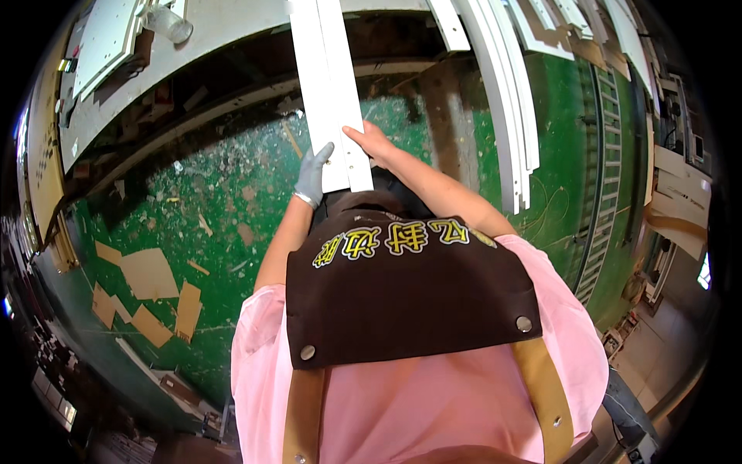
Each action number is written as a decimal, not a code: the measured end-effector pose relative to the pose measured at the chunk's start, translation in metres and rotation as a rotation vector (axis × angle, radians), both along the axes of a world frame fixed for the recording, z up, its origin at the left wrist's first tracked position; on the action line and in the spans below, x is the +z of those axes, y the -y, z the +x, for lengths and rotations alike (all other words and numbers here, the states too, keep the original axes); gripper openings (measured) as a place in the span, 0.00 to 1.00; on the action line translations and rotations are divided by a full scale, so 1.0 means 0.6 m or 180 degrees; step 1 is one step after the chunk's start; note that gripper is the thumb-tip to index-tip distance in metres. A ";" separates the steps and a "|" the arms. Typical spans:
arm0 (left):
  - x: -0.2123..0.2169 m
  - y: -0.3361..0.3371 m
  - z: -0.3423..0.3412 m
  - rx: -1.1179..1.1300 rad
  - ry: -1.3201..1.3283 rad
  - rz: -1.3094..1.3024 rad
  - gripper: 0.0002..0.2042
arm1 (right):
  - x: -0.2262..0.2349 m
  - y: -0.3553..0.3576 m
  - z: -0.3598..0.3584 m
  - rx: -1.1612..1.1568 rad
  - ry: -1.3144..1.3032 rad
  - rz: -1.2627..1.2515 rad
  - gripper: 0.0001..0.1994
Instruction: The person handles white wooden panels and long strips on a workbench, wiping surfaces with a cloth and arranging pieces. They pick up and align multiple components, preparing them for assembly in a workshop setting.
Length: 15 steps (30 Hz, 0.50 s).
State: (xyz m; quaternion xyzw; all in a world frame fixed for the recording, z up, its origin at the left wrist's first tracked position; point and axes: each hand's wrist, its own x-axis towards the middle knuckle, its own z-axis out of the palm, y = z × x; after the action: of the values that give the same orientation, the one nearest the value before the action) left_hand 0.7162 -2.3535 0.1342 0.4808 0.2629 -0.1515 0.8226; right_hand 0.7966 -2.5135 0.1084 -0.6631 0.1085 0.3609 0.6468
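Two long, narrow white boards (328,100) lie side by side and run from the top of the view down to my waist. Small holes show near their close ends. My left hand (311,175), in a grey glove, grips the left board's outer edge, thumb on top and fingers hidden at the side or below. On the opposite edge my bare right hand (371,145) closes around the right board, its thumb resting on the white face. The other fingers of that hand are partly hidden by the board.
A pale workbench (232,35) spans the far side, with a clear jar (168,24) at left. More long white panels (502,100) stand to the right, beside a roller conveyor (603,182). Cardboard scraps (149,272) litter the green floor (209,321).
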 end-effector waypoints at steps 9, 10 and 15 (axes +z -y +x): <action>0.011 -0.020 -0.003 0.0191 -0.0162 -0.1234 0.29 | 0.017 -0.016 0.020 0.0112 -0.0100 0.0544 0.27; 0.027 -0.016 -0.001 0.0232 -0.0036 -0.1273 0.29 | 0.016 -0.011 0.015 0.0090 -0.0201 0.0406 0.27; -0.004 -0.015 -0.032 0.0227 -0.0084 -0.1458 0.33 | 0.014 -0.016 0.028 0.0119 -0.0256 0.0223 0.28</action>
State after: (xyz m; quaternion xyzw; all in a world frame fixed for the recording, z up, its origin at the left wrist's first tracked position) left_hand 0.6971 -2.3442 0.1316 0.2699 0.2492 -0.1844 0.9116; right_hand 0.8134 -2.5038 0.1169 -0.6268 0.1093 0.4029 0.6579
